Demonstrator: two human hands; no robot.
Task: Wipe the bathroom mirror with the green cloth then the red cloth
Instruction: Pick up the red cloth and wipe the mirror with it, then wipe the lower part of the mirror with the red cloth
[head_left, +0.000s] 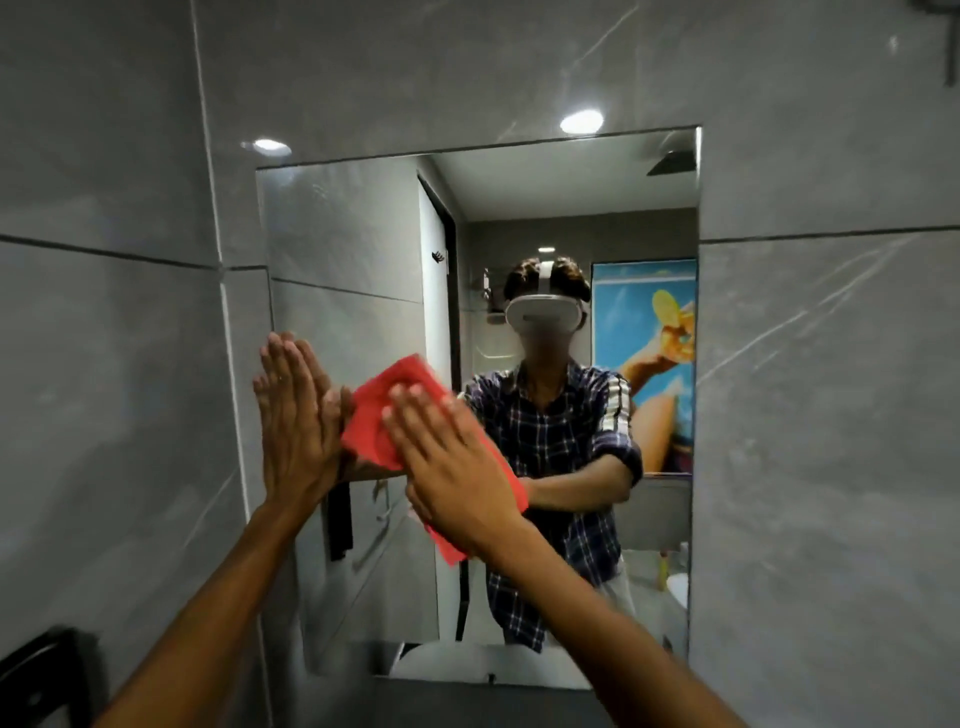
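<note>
The rectangular frameless mirror (519, 208) hangs on the grey tiled wall. My right hand (447, 467) lies flat, fingers spread, pressing the red cloth (374, 410) against the glass in its lower left part. My left hand (293, 415) rests flat with straight fingers against the mirror's left edge, just left of the cloth and holding nothing. No green cloth is in view. The glass reflects a person in a checked shirt with a white headset.
Grey marble-look wall tiles (831, 415) surround the mirror. A dark object (41, 675) sits at the bottom left corner. The top of a white fixture (493, 670) shows at the mirror's lower edge.
</note>
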